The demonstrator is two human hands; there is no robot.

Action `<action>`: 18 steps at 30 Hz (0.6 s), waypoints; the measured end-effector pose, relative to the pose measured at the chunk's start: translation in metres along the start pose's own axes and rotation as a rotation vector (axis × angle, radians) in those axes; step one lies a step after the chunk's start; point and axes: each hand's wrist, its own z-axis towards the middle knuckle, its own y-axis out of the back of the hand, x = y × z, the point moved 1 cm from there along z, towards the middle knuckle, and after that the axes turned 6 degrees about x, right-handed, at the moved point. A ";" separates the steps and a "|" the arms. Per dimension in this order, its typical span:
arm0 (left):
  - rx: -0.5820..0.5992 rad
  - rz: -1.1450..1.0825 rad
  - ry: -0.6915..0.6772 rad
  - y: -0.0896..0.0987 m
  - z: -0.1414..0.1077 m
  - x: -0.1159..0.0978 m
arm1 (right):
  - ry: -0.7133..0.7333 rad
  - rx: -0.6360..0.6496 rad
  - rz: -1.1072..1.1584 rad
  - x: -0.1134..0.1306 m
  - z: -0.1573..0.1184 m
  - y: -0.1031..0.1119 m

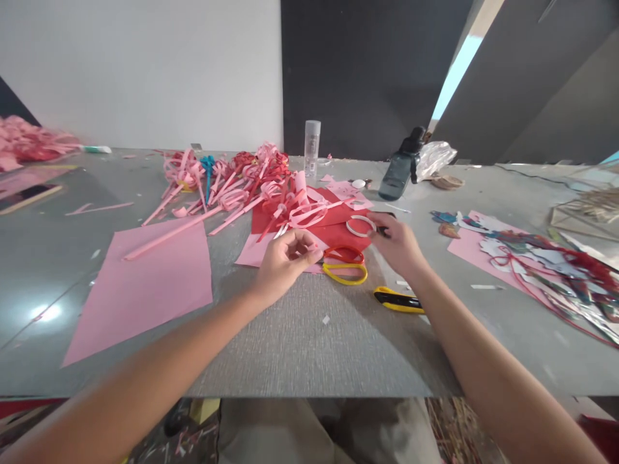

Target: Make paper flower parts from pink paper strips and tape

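My left hand [290, 263] is closed in a pinch, thumb against forefinger, over the front edge of the pink and red sheets. Whatever lies between its fingertips is too small to make out. Just right of it lie scissors [345, 274] with one red and one yellow handle loop, their blades mostly hidden. My right hand [397, 243] has its fingers closed at the right edge of a thin white ring [349, 227], which looks like a tape roll. Something dark shows behind those fingers. A yellow and black utility knife [397, 301] rests below the right hand.
Pink and red curled-paper stems [242, 183] are heaped behind my left hand. A pink sheet [159, 283] lies left. Behind stand a clear bottle [312, 145] and a dark bottle [397, 171]. Paper scraps and red cord [546, 264] cover the right; a phone [29, 196] lies far left.
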 end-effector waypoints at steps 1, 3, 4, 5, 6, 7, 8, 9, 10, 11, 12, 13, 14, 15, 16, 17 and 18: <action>0.001 -0.001 0.009 0.000 0.000 0.000 | 0.030 0.035 -0.063 -0.004 0.000 -0.004; 0.009 -0.006 0.021 -0.001 0.000 0.001 | 0.072 0.110 -0.128 -0.009 -0.001 -0.012; 0.013 -0.013 0.023 -0.001 0.000 0.002 | 0.079 0.133 -0.158 -0.010 -0.002 -0.015; 0.019 -0.020 0.023 -0.001 0.000 0.002 | 0.083 0.146 -0.188 -0.011 -0.003 -0.018; 0.022 -0.025 0.020 -0.001 -0.001 0.002 | 0.084 0.151 -0.213 -0.012 -0.004 -0.020; 0.026 -0.021 0.013 0.000 -0.001 0.002 | 0.086 0.152 -0.233 -0.012 -0.005 -0.020; 0.033 -0.001 0.004 0.000 -0.001 0.002 | 0.092 0.153 -0.247 -0.012 -0.005 -0.021; 0.048 0.037 -0.004 0.000 -0.001 0.002 | 0.100 0.155 -0.254 -0.011 -0.005 -0.020; 0.070 0.086 -0.008 0.000 -0.001 0.002 | 0.110 0.157 -0.257 -0.010 -0.005 -0.019; 0.098 0.134 -0.005 0.000 -0.002 0.002 | 0.121 0.158 -0.254 -0.009 -0.005 -0.018; 0.125 0.175 0.001 -0.001 -0.002 0.001 | 0.132 0.158 -0.249 -0.007 -0.005 -0.018; 0.151 0.209 0.011 -0.001 -0.003 0.001 | 0.144 0.157 -0.241 -0.005 -0.005 -0.017; 0.174 0.238 0.020 -0.002 -0.003 0.001 | 0.156 0.154 -0.233 -0.003 -0.006 -0.017; 0.193 0.268 0.022 -0.003 -0.004 0.000 | 0.168 0.150 -0.225 0.000 -0.007 -0.017; 0.209 0.307 0.019 -0.003 -0.004 0.000 | 0.181 0.147 -0.218 0.003 -0.008 -0.017; 0.224 0.355 0.008 -0.003 -0.005 -0.001 | 0.193 0.145 -0.210 0.006 -0.009 -0.017; 0.241 0.405 -0.013 -0.004 -0.005 -0.002 | 0.205 0.142 -0.203 0.008 -0.011 -0.018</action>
